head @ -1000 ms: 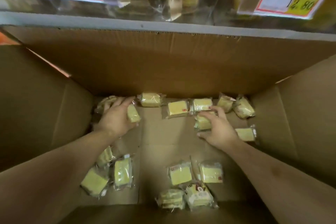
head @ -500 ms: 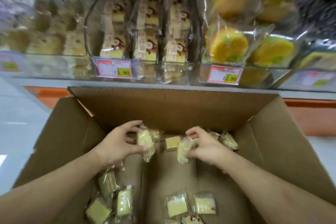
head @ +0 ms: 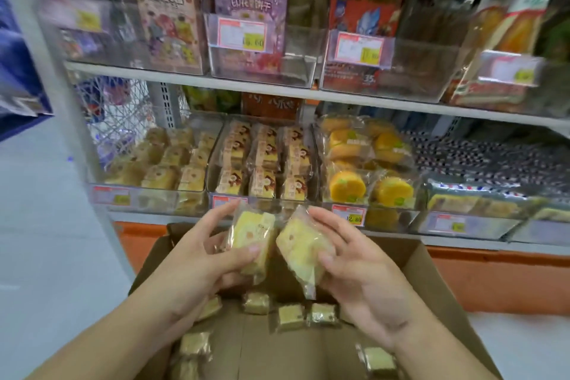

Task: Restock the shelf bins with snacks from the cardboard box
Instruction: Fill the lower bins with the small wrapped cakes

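Above the open cardboard box (head: 431, 274), the left hand (head: 197, 259) grips one wrapped cake (head: 251, 241) and the right hand (head: 354, 268) another (head: 303, 251), fingers curled around each, near the shelf bins (head: 259, 163).

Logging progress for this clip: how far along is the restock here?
Done: the lower-shelf bins already look well stocked. In hand: the left hand and right hand each hold a wrapped cake, raised above the cardboard box. Left: loose cakes remain on the box floor.
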Action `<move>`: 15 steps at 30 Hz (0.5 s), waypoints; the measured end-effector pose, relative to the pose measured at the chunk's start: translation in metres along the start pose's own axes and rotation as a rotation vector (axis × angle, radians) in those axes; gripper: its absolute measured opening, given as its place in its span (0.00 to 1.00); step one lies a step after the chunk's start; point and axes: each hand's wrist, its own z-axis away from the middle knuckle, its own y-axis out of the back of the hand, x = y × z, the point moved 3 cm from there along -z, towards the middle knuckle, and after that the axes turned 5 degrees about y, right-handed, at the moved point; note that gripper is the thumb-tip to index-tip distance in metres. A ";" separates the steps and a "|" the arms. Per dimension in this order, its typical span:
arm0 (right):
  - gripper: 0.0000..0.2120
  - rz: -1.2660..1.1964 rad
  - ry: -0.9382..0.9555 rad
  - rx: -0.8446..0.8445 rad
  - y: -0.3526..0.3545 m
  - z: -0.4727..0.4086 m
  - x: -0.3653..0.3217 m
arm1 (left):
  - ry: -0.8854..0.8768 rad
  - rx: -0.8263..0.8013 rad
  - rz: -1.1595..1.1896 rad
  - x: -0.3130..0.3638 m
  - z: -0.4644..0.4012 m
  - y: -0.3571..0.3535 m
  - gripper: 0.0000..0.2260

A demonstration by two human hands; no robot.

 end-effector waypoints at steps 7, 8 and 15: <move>0.21 -0.344 -0.077 0.111 -0.013 -0.007 -0.002 | 0.122 -0.022 0.022 -0.006 0.000 -0.006 0.25; 0.22 -0.363 -0.094 0.113 -0.013 -0.010 -0.001 | 0.131 -0.010 0.009 -0.007 -0.002 -0.006 0.25; 0.22 -0.258 -0.045 0.193 -0.012 -0.030 0.005 | 0.121 0.069 -0.009 0.000 -0.016 -0.004 0.25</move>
